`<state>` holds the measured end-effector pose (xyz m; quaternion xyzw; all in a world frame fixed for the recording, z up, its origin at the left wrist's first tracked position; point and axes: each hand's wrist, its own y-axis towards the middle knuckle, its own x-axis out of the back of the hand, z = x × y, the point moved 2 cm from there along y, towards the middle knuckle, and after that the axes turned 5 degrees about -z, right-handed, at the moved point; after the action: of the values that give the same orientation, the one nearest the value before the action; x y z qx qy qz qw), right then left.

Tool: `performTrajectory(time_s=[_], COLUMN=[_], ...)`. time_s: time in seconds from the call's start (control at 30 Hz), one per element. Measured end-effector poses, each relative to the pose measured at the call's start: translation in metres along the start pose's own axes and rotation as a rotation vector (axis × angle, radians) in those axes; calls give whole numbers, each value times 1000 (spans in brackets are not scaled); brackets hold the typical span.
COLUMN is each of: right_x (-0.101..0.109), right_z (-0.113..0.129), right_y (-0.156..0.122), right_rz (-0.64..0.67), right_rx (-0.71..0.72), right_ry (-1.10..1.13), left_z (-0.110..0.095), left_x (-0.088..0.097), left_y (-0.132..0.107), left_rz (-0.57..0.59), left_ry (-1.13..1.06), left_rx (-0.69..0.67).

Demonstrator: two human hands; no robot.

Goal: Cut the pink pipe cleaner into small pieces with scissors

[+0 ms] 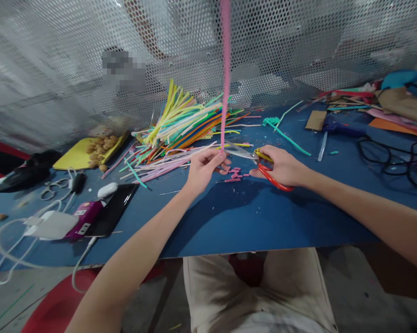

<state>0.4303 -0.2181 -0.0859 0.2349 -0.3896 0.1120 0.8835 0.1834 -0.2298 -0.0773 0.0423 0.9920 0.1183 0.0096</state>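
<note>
Between the fingertips of my left hand a long pink pipe cleaner is pinched near its lower end, standing upright past the top of the view. My right hand grips scissors with one red and one yellow handle. Their blades are parted and point left, close to the pipe cleaner at my left fingertips; whether they touch it I cannot tell. Short cut pink pieces lie on the blue table below and between my hands.
A heap of coloured pipe cleaners lies behind my left hand. Teal pipe cleaners and a blue glue gun with a black cord are to the right. At left are a phone, a white charger and cables. Perforated metal stands behind.
</note>
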Motion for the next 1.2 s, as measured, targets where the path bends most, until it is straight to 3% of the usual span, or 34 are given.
performTrajectory(time_s=[0.13, 0.33, 0.57, 0.87, 1.2], right_x=[0, -3, 2, 4, 1], right_z=[3, 8, 10, 24, 26], right_y=[-2, -7, -6, -12, -15], right_rz=[82, 305, 441, 501, 449], right_rx=[30, -46, -59, -119, -160], right_ry=[-23, 269, 324, 368, 356], left_z=[1, -10, -20, -25, -25], left_x=[0, -9, -13, -15, -13], left_y=[-2, -11, -16, -19, -16], left_rz=[89, 173, 183, 151, 157], left_ry=[41, 36, 54, 37, 50], left_rx=[69, 233, 304, 310, 287])
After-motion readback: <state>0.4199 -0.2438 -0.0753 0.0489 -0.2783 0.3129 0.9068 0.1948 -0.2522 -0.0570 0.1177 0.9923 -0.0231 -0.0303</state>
